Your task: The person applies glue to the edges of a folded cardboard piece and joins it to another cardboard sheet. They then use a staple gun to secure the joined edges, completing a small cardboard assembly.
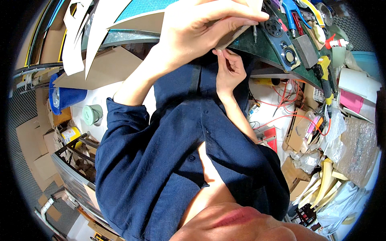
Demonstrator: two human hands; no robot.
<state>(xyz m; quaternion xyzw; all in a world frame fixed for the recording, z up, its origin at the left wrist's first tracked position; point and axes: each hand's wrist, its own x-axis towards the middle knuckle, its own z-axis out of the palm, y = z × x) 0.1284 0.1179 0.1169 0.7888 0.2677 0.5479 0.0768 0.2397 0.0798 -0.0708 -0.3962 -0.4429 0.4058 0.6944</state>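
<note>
My left hand (197, 34) is raised over the bench edge, its thumb and fingers pinched together on a thin pale sheet piece (236, 38). Just below it, my right hand (230, 71) pinches the lower end of that same piece between thumb and forefinger. Most of the piece is hidden behind my left hand, so its material and full shape cannot be made out. Behind my left hand, a teal cutting mat (142, 9) lies on the bench, partly covered by pale cut sheets (96, 36).
On the dark green bench top (257, 48) at right lie a grey block (305, 51), a blue air gun (290, 16) and a white bottle with a red nozzle (337, 43). A yellow-black tool (325, 76) hangs at its edge. A blue bin (66, 94) stands left.
</note>
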